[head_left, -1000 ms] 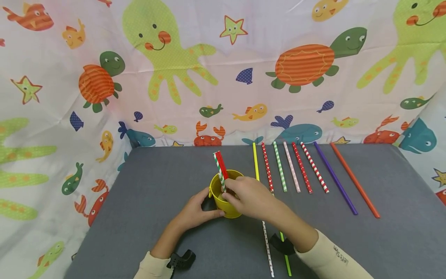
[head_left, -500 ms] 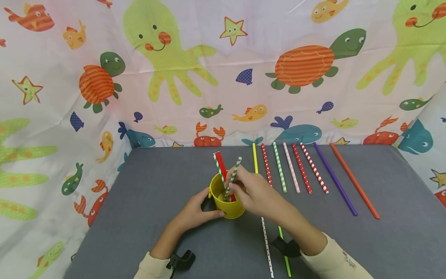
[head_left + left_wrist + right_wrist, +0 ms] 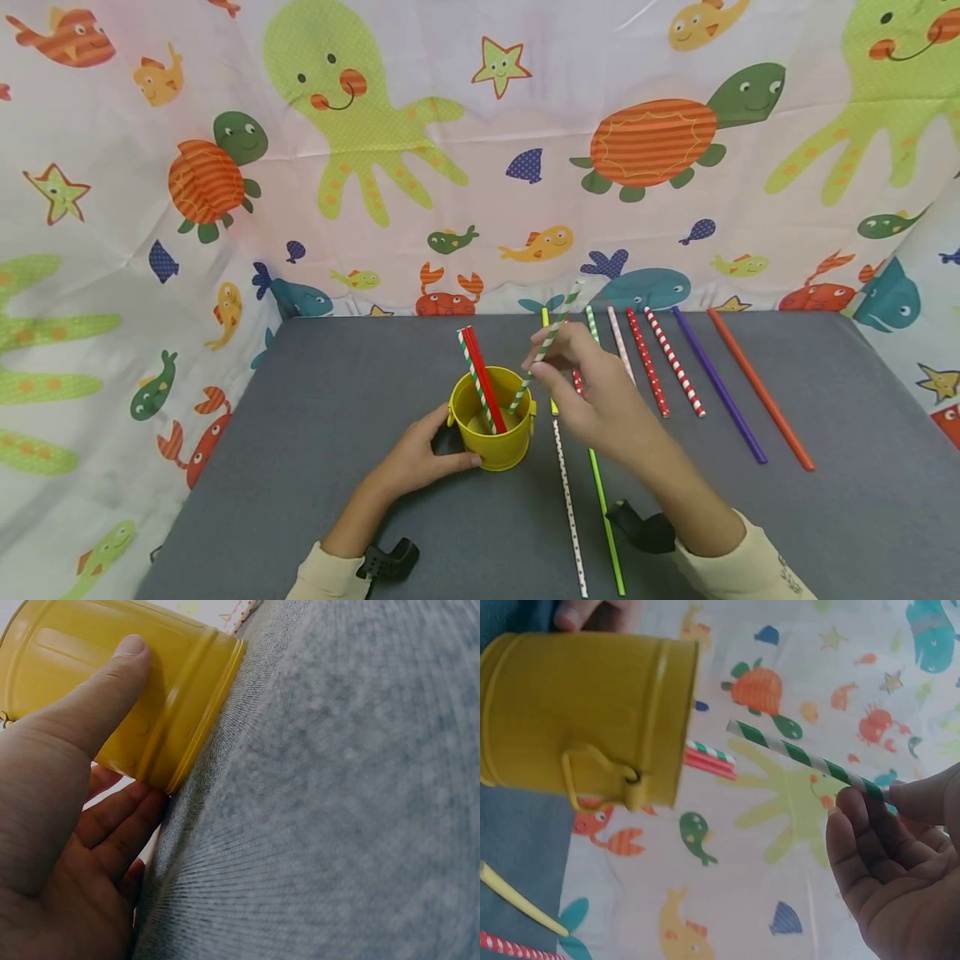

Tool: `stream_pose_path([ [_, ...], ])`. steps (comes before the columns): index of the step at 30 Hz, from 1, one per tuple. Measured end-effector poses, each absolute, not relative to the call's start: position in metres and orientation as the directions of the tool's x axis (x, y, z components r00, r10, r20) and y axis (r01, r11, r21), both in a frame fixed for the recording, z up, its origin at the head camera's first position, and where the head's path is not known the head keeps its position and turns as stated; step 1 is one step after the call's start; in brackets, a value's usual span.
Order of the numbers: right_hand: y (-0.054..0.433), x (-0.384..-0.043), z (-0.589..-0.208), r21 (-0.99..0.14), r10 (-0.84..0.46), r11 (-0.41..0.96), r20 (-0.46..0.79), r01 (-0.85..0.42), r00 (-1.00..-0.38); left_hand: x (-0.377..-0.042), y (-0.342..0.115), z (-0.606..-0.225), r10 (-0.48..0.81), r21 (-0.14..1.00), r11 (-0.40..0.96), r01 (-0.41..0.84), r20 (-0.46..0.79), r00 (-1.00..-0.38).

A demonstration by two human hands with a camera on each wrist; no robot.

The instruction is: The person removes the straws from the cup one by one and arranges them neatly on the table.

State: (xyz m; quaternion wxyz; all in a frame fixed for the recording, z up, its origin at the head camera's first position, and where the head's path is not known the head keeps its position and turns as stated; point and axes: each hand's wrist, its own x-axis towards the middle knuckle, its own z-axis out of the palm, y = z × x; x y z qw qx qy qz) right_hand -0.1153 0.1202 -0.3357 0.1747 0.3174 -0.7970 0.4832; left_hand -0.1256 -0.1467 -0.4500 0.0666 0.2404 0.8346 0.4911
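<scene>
A small yellow bucket (image 3: pixel 491 451) stands upright on the grey table. My left hand (image 3: pixel 422 454) holds it from the left, thumb against its front and fingers at its far side; the left wrist view shows the thumb (image 3: pixel 109 694) flat on the metal. Red straws (image 3: pixel 482 371) and a green-and-white striped straw (image 3: pixel 471 357) lean together inside. Just right of the rim, my right hand (image 3: pixel 592 396) pinches another green-striped straw (image 3: pixel 802 756) between thumb and fingertips. Its lower end is clear of the bucket in the right wrist view.
Right of the bucket, straws lie spread in a row, among them red-and-white striped (image 3: pixel 675 362), purple (image 3: pixel 720 383) and orange (image 3: pixel 761 390). Nearer lie a white dotted straw (image 3: pixel 572 521) and a lime green one (image 3: pixel 607 525). A sea-animal cloth (image 3: pixel 480 192) hangs behind the table.
My right hand has lifted a green-striped straw up and to the right, out of the bucket. The red straws and the other striped one stay inside; my left hand has kept its hold.
</scene>
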Motion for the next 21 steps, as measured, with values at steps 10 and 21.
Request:
stream_pose_path([
  [10,0.146,-0.108,-0.342,-0.671,-0.254,0.377,0.588,-0.638,-0.768,-0.140,-0.155,-0.488,0.472,0.837,0.402,0.371,0.158,-0.867],
  [21,0.171,-0.103,-0.364,-0.656,-0.219,0.547,0.488,-0.520,-0.845,-0.141,-0.155,-0.489,0.476,0.839,0.406,0.363,0.145,-0.868],
])
